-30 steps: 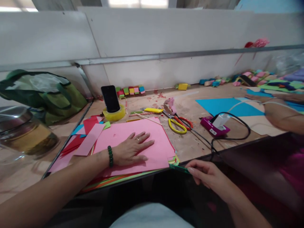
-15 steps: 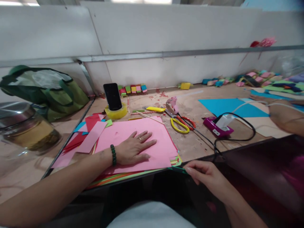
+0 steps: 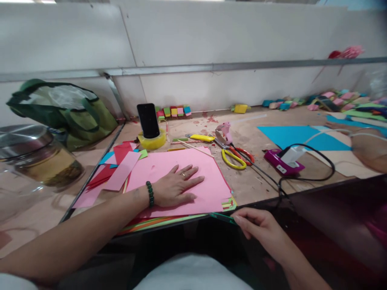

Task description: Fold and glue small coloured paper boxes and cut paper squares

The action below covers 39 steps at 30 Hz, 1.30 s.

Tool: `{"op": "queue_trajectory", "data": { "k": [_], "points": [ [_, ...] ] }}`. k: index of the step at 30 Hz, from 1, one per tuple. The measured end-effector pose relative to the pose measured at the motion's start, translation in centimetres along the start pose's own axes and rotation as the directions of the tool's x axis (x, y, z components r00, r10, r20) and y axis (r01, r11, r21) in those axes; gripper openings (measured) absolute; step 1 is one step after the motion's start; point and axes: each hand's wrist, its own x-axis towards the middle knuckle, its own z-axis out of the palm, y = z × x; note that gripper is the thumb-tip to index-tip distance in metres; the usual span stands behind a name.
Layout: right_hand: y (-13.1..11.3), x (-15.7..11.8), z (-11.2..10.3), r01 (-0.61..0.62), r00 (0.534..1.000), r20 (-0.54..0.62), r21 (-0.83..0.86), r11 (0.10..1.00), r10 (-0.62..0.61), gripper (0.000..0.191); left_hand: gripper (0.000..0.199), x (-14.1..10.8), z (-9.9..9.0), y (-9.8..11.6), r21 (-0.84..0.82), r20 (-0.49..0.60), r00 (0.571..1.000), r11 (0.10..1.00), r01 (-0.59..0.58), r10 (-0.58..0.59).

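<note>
My left hand (image 3: 177,187) lies flat with spread fingers on the pink paper (image 3: 151,165), the top sheet of a stack. Yellow, green and orange sheet edges show under it along the table's front edge. A notch at the pink sheet's front right corner shows cut strips below. My right hand (image 3: 256,225) is closed, thumb against fingers, on a slim green tool (image 3: 222,218) just off the front edge. The tool's tip reaches the stack's front edge; its exact kind cannot be made out.
Behind the stack stand a phone (image 3: 148,121) on a yellow tape roll (image 3: 152,139), a yellow cutter (image 3: 202,138), scissors (image 3: 233,159) and a pink glue gun (image 3: 224,132). A purple power strip (image 3: 283,162) with cables sits right. Another person's arm (image 3: 369,149) rests beyond. A glass jar (image 3: 54,165) stands left.
The camera view has shifted slightly, so the scene sits further right. Against the stack, my right hand and the green tool have moved left along the front edge. My left hand stays put.
</note>
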Motion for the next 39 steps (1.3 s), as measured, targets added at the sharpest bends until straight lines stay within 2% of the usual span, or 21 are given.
{"op": "queue_trajectory", "data": {
  "k": [13, 28, 34, 39],
  "points": [
    [0.6, 0.2, 1.1, 0.007, 0.999, 0.042, 0.029, 1.000, -0.009, 0.032, 0.067, 0.1, 0.2, -0.1, -0.012, -0.019, 1.000, 1.000, -0.004, 0.003],
    [0.2, 0.3, 3.4, 0.013, 0.996, 0.087, 0.046, 0.999, -0.017, 0.033, 0.068, 0.1, 0.1, -0.1, -0.011, -0.015, 1.000, 1.000, -0.009, 0.009],
    [-0.2, 0.4, 2.8, 0.032, 0.998, 0.046, 0.009, 0.999, -0.032, 0.035, 0.069, 0.6, 0.2, 0.6, -0.026, -0.038, 0.998, 0.998, 0.053, -0.054],
    [-0.2, 0.5, 1.9, -0.017, 1.000, 0.000, -0.035, 0.999, 0.017, 0.035, 0.068, -0.1, -1.0, 0.2, -0.052, -0.067, 0.996, 0.997, 0.057, -0.060]
  ]
}}
